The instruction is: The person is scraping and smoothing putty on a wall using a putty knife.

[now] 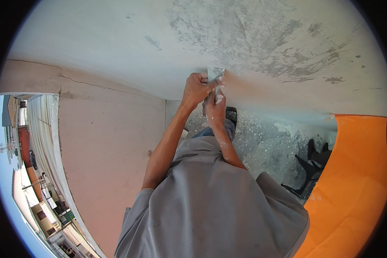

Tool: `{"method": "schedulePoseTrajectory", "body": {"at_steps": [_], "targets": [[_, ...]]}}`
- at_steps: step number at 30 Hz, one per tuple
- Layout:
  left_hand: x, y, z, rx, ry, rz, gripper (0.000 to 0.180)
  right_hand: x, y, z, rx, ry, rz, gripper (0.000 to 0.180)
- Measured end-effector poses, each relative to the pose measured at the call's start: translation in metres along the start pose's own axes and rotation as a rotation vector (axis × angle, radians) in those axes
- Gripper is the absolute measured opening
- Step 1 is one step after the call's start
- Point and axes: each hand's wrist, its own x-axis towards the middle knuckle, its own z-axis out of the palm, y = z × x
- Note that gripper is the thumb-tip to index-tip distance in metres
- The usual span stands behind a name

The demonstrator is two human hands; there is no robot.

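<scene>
Left hand (pixel 196 89) fisted round putty knife (pixel 215 74), right hand (pixel 215 106) gripping below, blade pressed flat against rough plastered wall (pixel 253 38) for leverage.

Count: two hands (pixel 206 96), both at 12 o'clock, closed on one scraper (pixel 215 74). One wall (pixel 107 142) at 9 o'clock with one crack (pixel 90 82). One orange panel (pixel 352 180) at 4 o'clock. One grey shirt (pixel 210 206) at 6 o'clock.
</scene>
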Motion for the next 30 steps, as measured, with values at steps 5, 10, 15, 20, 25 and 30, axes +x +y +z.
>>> {"method": "schedulePoseTrajectory", "body": {"at_steps": [5, 10, 15, 20, 25, 30], "targets": [[0.006, -0.016, 0.001, -0.369, -0.147, -0.07, 0.02, -0.002, -0.017, -0.007, -0.21, 0.063, -0.265, 0.026], [0.011, -0.021, 0.012, -0.383, -0.118, -0.084, 0.02, 0.004, -0.03, -0.023, -0.428, 0.116, -0.404, 0.022], [0.01, -0.025, 0.015, -0.51, -0.142, -0.096, 0.022, 0.009, -0.036, -0.033, -0.469, 0.045, -0.397, 0.023], [0.013, -0.029, 0.019, -0.604, -0.15, -0.063, 0.022, 0.011, -0.046, -0.038, -0.523, -0.008, -0.341, 0.023], [0.015, -0.03, 0.016, -0.689, -0.148, -0.037, 0.021, 0.022, -0.049, -0.036, -0.535, -0.018, -0.465, 0.024], [0.012, -0.022, 0.012, -0.609, -0.081, 0.002, 0.019, 0.024, -0.04, -0.036, -0.557, -0.069, -0.388, 0.024]]}}
